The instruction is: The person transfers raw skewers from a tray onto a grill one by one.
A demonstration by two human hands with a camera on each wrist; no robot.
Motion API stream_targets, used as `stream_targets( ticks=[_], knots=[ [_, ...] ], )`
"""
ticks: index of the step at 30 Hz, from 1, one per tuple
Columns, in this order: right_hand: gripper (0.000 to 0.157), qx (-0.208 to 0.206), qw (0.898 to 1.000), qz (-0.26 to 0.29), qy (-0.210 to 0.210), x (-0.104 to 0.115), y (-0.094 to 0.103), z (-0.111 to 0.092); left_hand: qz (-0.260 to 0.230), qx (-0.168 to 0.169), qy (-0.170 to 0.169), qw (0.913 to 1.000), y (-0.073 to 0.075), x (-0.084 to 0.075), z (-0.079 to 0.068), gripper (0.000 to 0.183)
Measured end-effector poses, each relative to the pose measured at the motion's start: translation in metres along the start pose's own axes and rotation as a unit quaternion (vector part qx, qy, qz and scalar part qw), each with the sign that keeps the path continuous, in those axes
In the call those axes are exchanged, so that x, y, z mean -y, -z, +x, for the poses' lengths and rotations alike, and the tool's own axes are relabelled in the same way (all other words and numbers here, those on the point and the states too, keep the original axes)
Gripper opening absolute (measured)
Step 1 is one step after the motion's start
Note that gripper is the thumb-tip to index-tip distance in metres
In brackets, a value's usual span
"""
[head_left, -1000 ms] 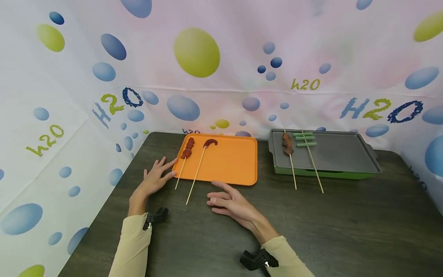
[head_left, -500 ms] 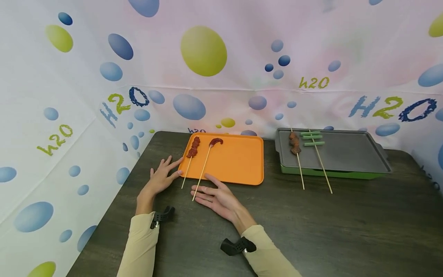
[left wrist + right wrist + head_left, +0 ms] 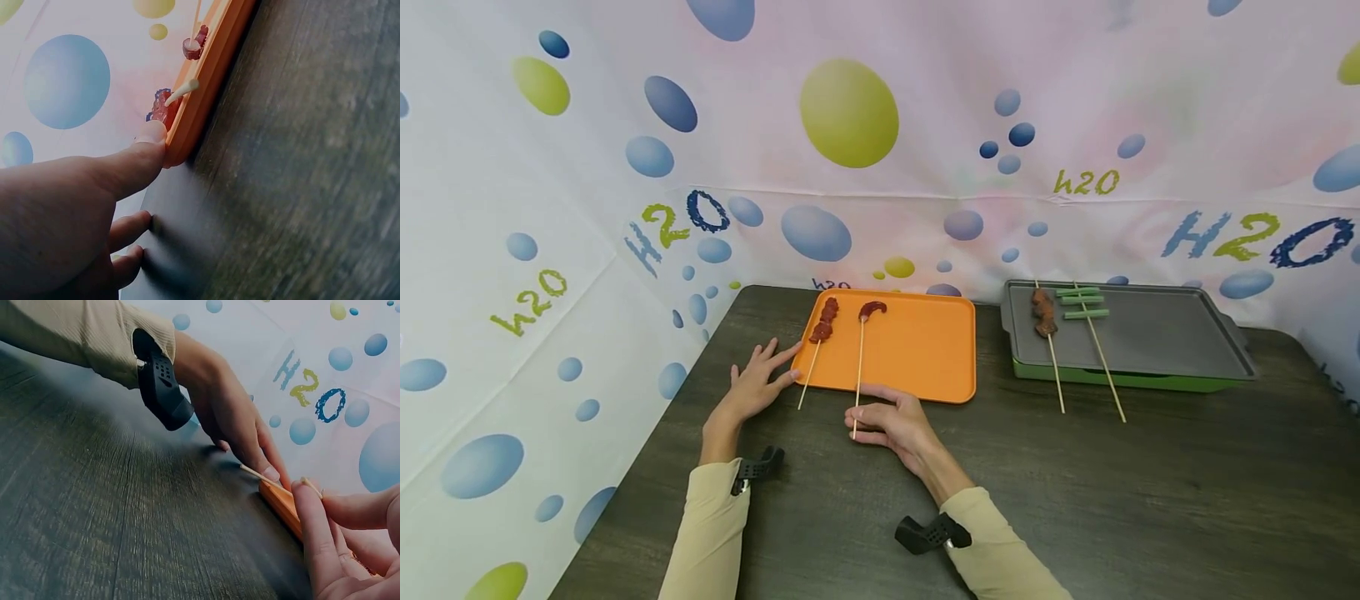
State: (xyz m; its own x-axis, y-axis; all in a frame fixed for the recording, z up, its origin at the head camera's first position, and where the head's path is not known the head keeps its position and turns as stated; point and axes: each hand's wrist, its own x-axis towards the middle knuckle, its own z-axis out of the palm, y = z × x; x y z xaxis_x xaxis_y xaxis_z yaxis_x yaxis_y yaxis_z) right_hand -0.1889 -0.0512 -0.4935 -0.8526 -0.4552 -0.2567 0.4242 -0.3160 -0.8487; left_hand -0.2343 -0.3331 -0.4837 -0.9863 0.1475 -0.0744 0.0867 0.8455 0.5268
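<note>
My right hand (image 3: 898, 425) pinches the lower stick of a skewer (image 3: 860, 358) between thumb and fingers. Its curled dark-red piece (image 3: 872, 310) is over the orange tray (image 3: 925, 354). In the right wrist view the stick's end (image 3: 310, 486) pokes up between the fingertips. My left hand (image 3: 751, 390) is spread at the tray's left edge, its thumb (image 3: 140, 153) against the near corner in the left wrist view, other fingertips on the table. Beside it, a second skewer with red meat chunks (image 3: 823, 321) lies across the tray, its stick overhanging the front rim.
To the right stands a grey grill plate (image 3: 1165, 325) on a green base (image 3: 1150, 381). On it lie a skewer with brown meat (image 3: 1042, 314) and one with green pieces (image 3: 1086, 313), sticks jutting over the front. A printed cloth wall (image 3: 925, 108) rises behind the dark table (image 3: 1112, 500).
My right hand has reached left to the curled-piece skewer and taken its stick in a pinch; the stick now stands straighter. My left hand stays at the tray edge. The head view has shifted slightly.
</note>
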Motion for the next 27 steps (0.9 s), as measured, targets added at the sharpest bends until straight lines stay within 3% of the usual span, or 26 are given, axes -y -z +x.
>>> stream_targets(
  ticks=[14, 27],
  knots=[
    [0.058, 0.01, 0.999, -0.037, 0.012, 0.014, 0.02, -0.036, -0.016, 0.008, 0.0, 0.9998, -0.002, 0.001, 0.0, 0.063],
    [0.06, 0.035, 0.993, -0.103, 0.039, 0.045, 0.043, -0.076, -0.02, 0.005, -0.004, 0.9998, -0.002, 0.002, 0.001, 0.063]
  ],
)
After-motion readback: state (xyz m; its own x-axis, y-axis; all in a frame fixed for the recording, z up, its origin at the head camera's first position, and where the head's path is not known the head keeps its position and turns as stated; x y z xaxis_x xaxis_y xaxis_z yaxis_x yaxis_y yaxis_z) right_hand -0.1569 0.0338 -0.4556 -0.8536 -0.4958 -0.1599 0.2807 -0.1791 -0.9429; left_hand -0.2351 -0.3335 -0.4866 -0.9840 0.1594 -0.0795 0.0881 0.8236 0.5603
